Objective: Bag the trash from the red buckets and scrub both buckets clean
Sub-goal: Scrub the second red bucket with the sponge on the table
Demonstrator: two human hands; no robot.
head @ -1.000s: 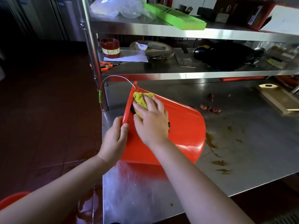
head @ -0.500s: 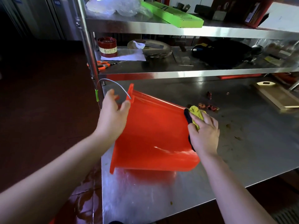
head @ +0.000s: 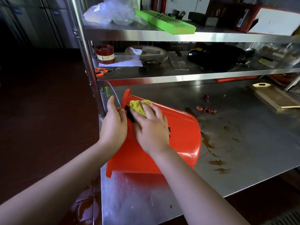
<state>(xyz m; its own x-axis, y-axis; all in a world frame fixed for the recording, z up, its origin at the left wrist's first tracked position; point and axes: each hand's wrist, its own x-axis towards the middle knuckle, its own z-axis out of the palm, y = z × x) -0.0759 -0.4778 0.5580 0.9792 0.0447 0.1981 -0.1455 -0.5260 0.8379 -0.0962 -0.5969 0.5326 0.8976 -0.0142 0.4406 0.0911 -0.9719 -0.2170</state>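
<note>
A red bucket [head: 181,135] lies on its side on the steel table [head: 243,159], its rim pointing left past the table's left edge. My left hand [head: 114,125] grips the rim near the wire handle [head: 114,95]. My right hand [head: 150,125] presses a yellow scrub sponge [head: 138,106] with a dark underside flat on the bucket's outer wall, close to the rim. The bucket's inside is hidden from me.
Brown stains [head: 215,162] and red scraps [head: 205,109] lie on the table to the right of the bucket. A wooden board [head: 276,98] sits at the far right. The shelf above holds scissors [head: 97,72], a red tin [head: 104,54], dishes and a green box [head: 165,21].
My right hand slid the sponge from the bucket's base end back to the rim end. My left hand shifted lower on the rim, and the bucket rolled slightly.
</note>
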